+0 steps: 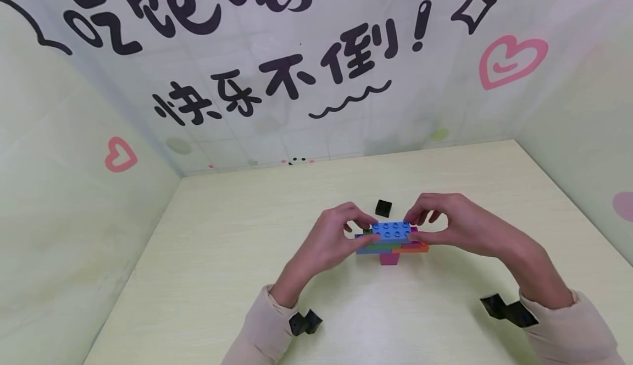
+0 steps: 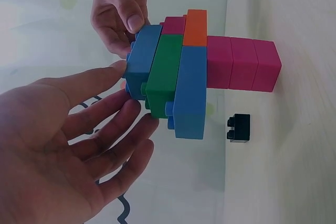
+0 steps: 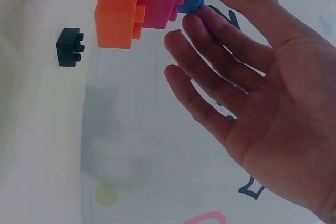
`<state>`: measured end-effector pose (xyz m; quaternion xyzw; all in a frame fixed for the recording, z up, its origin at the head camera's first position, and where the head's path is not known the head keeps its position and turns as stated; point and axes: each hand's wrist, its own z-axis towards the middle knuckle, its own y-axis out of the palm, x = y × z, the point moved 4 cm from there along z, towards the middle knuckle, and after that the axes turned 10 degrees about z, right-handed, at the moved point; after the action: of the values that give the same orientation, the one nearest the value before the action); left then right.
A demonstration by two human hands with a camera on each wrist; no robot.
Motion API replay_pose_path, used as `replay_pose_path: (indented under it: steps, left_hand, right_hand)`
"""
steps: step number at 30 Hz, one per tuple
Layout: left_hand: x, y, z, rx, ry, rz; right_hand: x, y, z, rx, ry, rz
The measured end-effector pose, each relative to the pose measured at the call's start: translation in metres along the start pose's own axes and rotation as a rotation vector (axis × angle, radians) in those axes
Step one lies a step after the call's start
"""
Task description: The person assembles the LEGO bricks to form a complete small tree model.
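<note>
A toy building-brick structure stands on the table, with a column of pink bricks [image 2: 244, 64] at its base. Above the column lie a lower blue brick [image 2: 190, 93] and an orange brick [image 3: 118, 11] end to end. A green brick [image 2: 165, 72] and a pink brick [image 3: 157, 1] form the layer over those. Topmost is a blue brick [image 1: 392, 232], studs up. My left hand [image 1: 328, 238] pinches its left end between thumb and fingertips. At the opposite end, my right hand [image 1: 460, 225] pinches the same brick, its lower fingers spread apart.
A loose black brick [image 1: 383, 208] lies on the table [image 1: 237, 233] just behind the structure. A printed backdrop [image 1: 296, 128] with lettering rises along the far edge, with side walls left and right. Black devices sit at both sleeve cuffs.
</note>
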<state>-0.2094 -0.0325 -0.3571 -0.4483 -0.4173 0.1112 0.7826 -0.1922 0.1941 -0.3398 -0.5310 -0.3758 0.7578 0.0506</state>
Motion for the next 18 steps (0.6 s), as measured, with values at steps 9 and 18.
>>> replay_pose_path:
  steps: [9, 18]
  left_hand:
    - [-0.0016, -0.0009, 0.0003, 0.001, -0.024, -0.02]
    - [-0.0086, 0.0019, 0.0015, -0.011, -0.024, -0.05]
  right_hand:
    - [-0.0024, -0.0007, -0.0016, 0.0, 0.009, -0.009]
    - [-0.0024, 0.0011, 0.0006, -0.016, -0.018, -0.091]
